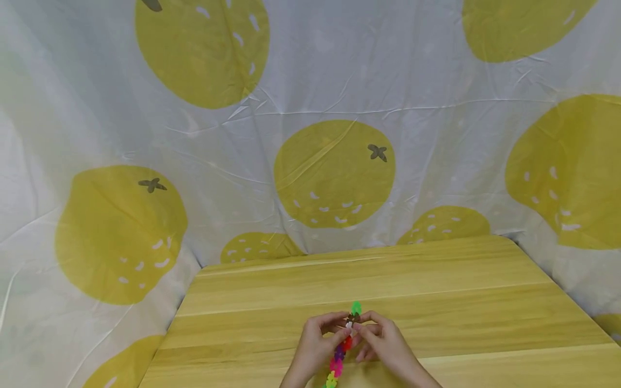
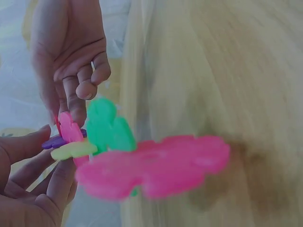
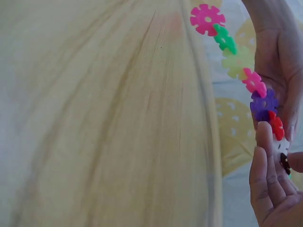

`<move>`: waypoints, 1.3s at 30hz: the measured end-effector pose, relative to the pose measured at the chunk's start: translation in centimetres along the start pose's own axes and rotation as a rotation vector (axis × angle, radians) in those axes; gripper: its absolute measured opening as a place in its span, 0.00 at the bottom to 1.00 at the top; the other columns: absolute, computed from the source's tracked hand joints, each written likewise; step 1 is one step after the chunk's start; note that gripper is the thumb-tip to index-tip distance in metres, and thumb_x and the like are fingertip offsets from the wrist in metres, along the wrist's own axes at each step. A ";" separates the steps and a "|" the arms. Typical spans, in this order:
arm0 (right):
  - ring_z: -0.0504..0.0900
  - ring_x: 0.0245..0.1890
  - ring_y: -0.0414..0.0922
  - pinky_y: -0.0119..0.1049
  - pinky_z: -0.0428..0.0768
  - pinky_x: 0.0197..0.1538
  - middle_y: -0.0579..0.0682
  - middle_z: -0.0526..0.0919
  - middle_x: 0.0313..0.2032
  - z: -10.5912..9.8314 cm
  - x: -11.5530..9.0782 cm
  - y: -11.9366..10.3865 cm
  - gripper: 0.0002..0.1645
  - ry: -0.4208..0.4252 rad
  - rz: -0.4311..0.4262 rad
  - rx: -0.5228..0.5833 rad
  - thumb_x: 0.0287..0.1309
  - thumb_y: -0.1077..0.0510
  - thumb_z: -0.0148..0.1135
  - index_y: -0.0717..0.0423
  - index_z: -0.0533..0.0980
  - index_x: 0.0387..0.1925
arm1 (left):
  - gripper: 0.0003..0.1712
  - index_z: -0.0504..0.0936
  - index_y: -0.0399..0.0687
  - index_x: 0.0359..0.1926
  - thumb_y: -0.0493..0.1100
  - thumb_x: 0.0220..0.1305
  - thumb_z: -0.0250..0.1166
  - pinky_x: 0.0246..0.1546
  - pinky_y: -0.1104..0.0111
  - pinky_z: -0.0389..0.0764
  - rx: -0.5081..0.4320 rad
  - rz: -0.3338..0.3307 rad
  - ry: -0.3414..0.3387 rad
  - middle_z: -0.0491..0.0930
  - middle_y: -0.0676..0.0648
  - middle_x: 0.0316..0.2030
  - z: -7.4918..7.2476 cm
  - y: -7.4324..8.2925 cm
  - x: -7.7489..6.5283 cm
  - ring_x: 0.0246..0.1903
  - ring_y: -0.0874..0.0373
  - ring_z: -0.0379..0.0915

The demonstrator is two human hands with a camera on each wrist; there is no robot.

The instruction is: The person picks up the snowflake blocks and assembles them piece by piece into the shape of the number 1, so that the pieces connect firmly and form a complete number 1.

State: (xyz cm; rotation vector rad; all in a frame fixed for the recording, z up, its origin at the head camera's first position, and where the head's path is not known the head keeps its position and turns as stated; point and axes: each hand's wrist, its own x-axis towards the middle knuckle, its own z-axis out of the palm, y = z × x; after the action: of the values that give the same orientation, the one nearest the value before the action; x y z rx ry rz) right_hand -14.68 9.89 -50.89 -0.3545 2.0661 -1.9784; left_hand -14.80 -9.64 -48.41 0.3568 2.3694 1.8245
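A chain of flower-shaped plastic snowflake discs, including a pink disc (image 3: 208, 20), a purple disc (image 3: 264, 104) and a red disc (image 3: 276, 125), runs between both hands. My left hand (image 1: 312, 345) pinches the chain near the white disc (image 1: 350, 325). From the other side, my right hand (image 1: 388, 345) pinches it around the brown disc (image 1: 353, 318), its lower fingers curled beneath. A bright green disc (image 1: 356, 307) tops the chain past the fingertips. Toward the body hang a yellow disc (image 1: 331, 380) and, large in the left wrist view, a pink disc (image 2: 154, 165).
Both hands are over the near part of a wooden table (image 1: 466, 307). Its front edge shows in the right wrist view. Behind and beside the table hangs a pale cloth (image 1: 233, 178) printed with large yellow fruit.
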 end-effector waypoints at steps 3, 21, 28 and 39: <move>0.88 0.24 0.43 0.32 0.87 0.30 0.63 0.88 0.36 -0.2 0.0 0.0 0.23 -0.007 -0.002 0.005 0.77 0.51 0.57 0.69 0.72 0.56 | 0.16 0.86 0.39 0.56 0.36 0.67 0.70 0.45 0.69 0.88 0.004 0.004 -0.011 0.88 0.40 0.49 0.1 -0.1 0.1 0.43 0.57 0.85; 0.85 0.22 0.41 0.31 0.86 0.28 0.51 0.87 0.26 -1.6 0.2 0.6 0.19 0.001 0.069 -0.003 0.75 0.55 0.59 0.70 0.76 0.50 | 0.41 0.75 0.37 0.69 0.26 0.52 0.78 0.47 0.72 0.87 -0.033 -0.030 -0.314 0.84 0.44 0.53 -0.3 -0.8 -0.3 0.49 0.58 0.81; 0.85 0.20 0.40 0.30 0.85 0.27 0.52 0.87 0.25 -1.6 0.1 0.7 0.18 0.013 0.091 0.010 0.75 0.55 0.60 0.69 0.75 0.49 | 0.42 0.75 0.41 0.69 0.33 0.52 0.80 0.43 0.74 0.85 0.122 0.063 -0.299 0.85 0.43 0.54 0.2 -1.0 -0.4 0.49 0.62 0.81; 0.84 0.16 0.39 0.28 0.80 0.22 0.51 0.88 0.23 -1.4 0.3 1.1 0.17 0.045 0.117 -0.079 0.72 0.56 0.62 0.69 0.77 0.48 | 0.42 0.78 0.48 0.67 0.50 0.51 0.83 0.61 0.57 0.81 0.537 0.083 -0.206 0.83 0.50 0.56 0.8 -0.7 -1.2 0.58 0.51 0.78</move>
State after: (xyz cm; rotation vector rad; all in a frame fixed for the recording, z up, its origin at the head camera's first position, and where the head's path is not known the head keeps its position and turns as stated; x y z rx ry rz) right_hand -15.48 11.15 -51.95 -0.2012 2.1450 -1.8576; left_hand -13.53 -9.41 -49.35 0.6679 2.6851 1.0795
